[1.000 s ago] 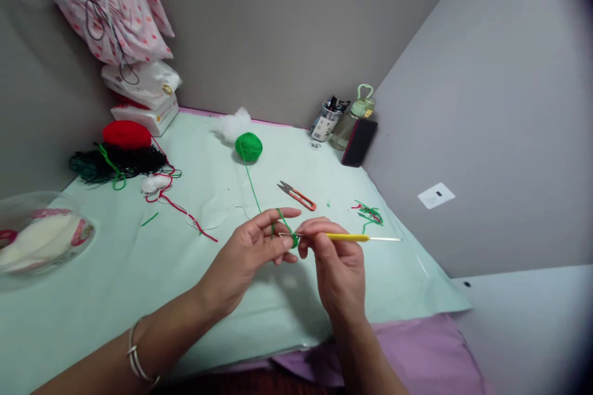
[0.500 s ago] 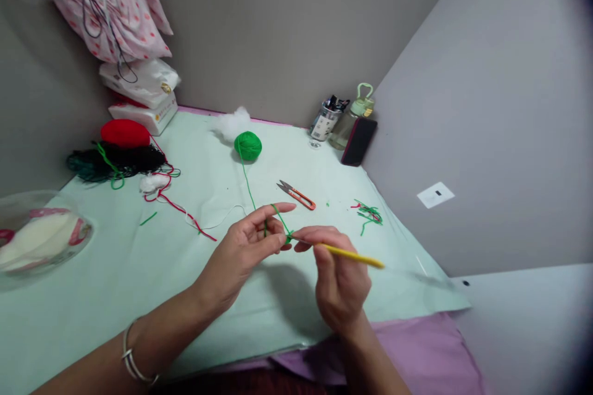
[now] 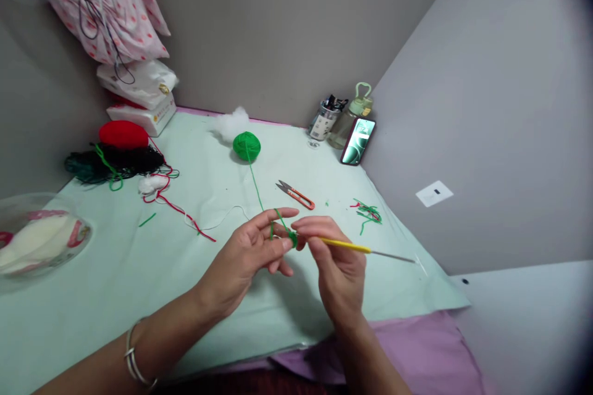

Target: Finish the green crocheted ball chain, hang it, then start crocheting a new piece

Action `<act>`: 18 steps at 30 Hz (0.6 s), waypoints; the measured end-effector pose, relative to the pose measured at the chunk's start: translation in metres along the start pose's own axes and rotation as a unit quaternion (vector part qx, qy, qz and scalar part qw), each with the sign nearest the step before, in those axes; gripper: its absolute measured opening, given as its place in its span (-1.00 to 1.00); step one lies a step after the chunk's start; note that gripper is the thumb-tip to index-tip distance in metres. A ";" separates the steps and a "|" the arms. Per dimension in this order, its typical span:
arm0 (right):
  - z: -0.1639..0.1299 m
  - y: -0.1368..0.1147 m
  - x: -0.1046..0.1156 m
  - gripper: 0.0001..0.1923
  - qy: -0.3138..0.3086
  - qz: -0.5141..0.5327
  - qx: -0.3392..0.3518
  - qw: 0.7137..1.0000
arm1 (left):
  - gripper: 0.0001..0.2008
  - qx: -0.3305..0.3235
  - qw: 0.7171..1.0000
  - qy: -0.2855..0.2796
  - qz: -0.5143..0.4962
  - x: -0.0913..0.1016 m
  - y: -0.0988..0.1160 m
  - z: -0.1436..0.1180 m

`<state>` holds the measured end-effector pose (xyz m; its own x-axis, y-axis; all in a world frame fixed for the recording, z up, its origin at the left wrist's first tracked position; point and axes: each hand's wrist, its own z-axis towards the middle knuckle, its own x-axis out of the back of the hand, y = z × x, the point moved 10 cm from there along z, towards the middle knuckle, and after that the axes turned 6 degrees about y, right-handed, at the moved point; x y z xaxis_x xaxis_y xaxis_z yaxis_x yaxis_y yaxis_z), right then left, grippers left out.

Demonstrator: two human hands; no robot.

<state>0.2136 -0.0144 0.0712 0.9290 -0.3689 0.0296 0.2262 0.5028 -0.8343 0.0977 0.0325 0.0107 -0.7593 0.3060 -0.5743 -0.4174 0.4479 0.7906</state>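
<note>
My left hand [image 3: 259, 250] pinches a small green crochet piece [image 3: 293, 238] between thumb and fingers, with its index finger stretched out. Green yarn runs over that finger and back to a green yarn ball [image 3: 247, 147] on the table. In my right hand [image 3: 340, 265] is a crochet hook with a yellow handle [image 3: 347, 245]; its bare metal end sticks out to the right. The hook's working tip meets the green piece, partly hidden by my fingers. Orange-handled thread snips [image 3: 296, 194] lie just beyond my hands.
Yarn scraps [image 3: 369, 212] lie to the right. A lit phone [image 3: 357, 142] leans against a bottle [image 3: 343, 129] beside a pen cup [image 3: 323, 120]. White stuffing [image 3: 231, 124] sits behind the ball. At left are red yarn [image 3: 123, 134], black yarn [image 3: 134, 160] and a clear bowl [image 3: 86, 241].
The hook has turned, so its far metal end shows clearly where it was blurred. The green piece has shifted slightly right. The yarn on the ball has moved, and the phone screen has lit up.
</note>
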 end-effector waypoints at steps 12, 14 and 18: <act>-0.006 -0.005 0.008 -0.73 0.042 -0.092 0.056 0.993 | -0.59 0.053 0.997 0.024 -0.058 0.008 -0.007 0.005; -0.002 0.009 0.015 -0.79 0.063 -0.010 -0.017 0.998 | -0.61 0.036 0.997 0.026 -0.057 0.009 -0.002 0.005; 0.001 0.021 0.009 -0.83 0.047 0.056 -0.064 0.995 | -0.64 -0.001 0.999 0.023 -0.023 0.006 0.004 0.003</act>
<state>0.2274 -0.0064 0.0551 0.9135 -0.3906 -0.1136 0.0783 0.4428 -0.8932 0.0929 0.0391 0.0101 -0.7612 0.2455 -0.6002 -0.4542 0.4588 0.7637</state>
